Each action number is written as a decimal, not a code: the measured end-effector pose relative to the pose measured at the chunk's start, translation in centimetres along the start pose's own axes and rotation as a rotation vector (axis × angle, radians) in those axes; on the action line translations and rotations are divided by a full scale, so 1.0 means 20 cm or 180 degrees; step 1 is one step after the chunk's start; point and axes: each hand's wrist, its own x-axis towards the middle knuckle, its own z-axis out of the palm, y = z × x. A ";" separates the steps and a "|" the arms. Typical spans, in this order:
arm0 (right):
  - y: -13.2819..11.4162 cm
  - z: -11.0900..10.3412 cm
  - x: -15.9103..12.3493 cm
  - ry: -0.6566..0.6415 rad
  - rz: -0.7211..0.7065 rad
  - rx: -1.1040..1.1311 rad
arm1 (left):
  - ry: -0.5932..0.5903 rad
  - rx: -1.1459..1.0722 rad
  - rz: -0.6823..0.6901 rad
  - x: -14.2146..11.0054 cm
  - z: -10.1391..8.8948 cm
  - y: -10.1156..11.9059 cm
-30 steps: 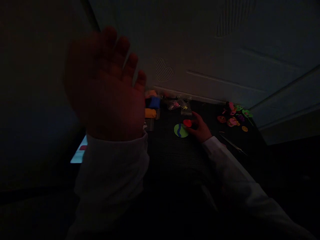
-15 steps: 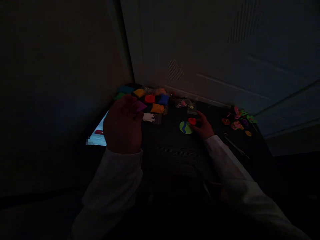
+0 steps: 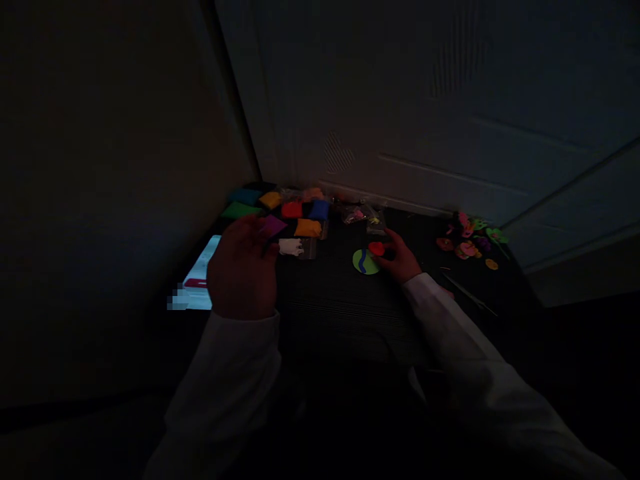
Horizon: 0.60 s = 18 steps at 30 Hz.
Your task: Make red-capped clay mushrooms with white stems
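Observation:
In the dim light, my right hand (image 3: 403, 259) pinches a small red lump (image 3: 376, 249), probably modelling clay, between thumb and fingertips. It is at the upper right edge of a round green disc (image 3: 359, 262) that has a wavy blue stripe across it. I cannot tell whether lump and disc touch. My left hand (image 3: 243, 270) is raised at the left with its fingers loosely bent and apart, and nothing shows in it. Just beyond its fingertips lies a purple packet (image 3: 274, 227), partly covered by them.
Packets of coloured material, such as an orange one (image 3: 309, 228) and a white one (image 3: 291, 247), lie at the back left. A lit screen (image 3: 197, 293) is partly behind my left hand. Colourful flower-like pieces (image 3: 467, 249) and a thin long tool (image 3: 470, 293) lie at right.
The view has shifted slightly, so the table things appear a little lower and further left. Both hands keep nearly the same pose, and the right still pinches the red lump.

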 end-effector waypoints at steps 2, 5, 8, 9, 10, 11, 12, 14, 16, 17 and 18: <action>0.00 0.00 0.00 -0.0006 0.0002 -0.0017 | -0.0024 0.0039 -0.0001 0.01 -0.01 -0.01; 0.00 0.00 0.00 -0.0023 0.0017 -0.0024 | 0.0007 0.0097 -0.0015 0.02 -0.03 -0.02; 0.00 0.00 0.00 -0.0033 0.0040 -0.0014 | 0.0129 0.0140 -0.0020 0.02 -0.04 -0.02; 0.00 0.00 0.00 -0.0039 0.0041 -0.0002 | 0.0169 0.0150 -0.0026 0.03 -0.04 -0.02; 0.00 0.00 0.00 -0.0046 0.0040 0.0014 | 0.0199 0.0164 -0.0043 0.03 -0.05 -0.02; -0.01 0.00 0.00 -0.0053 0.0037 0.0035 | 0.0219 0.0183 -0.0060 0.03 -0.05 -0.03; -0.01 0.00 0.00 -0.0056 0.0037 0.0057 | 0.0225 0.0207 -0.0065 0.02 -0.06 -0.04; -0.01 0.00 0.00 -0.0055 0.0042 0.0103 | 0.0197 0.0269 -0.0062 0.02 -0.08 -0.07; -0.01 0.00 0.00 -0.0061 0.0048 0.0155 | 0.0144 0.0351 -0.0042 0.02 -0.10 -0.11; -0.01 0.00 0.00 -0.0068 0.0049 0.0183 | 0.0119 0.0404 -0.0041 0.03 -0.12 -0.13; 0.00 0.00 0.00 -0.0080 0.0050 0.0213 | 0.0091 0.0462 -0.0044 0.03 -0.14 -0.15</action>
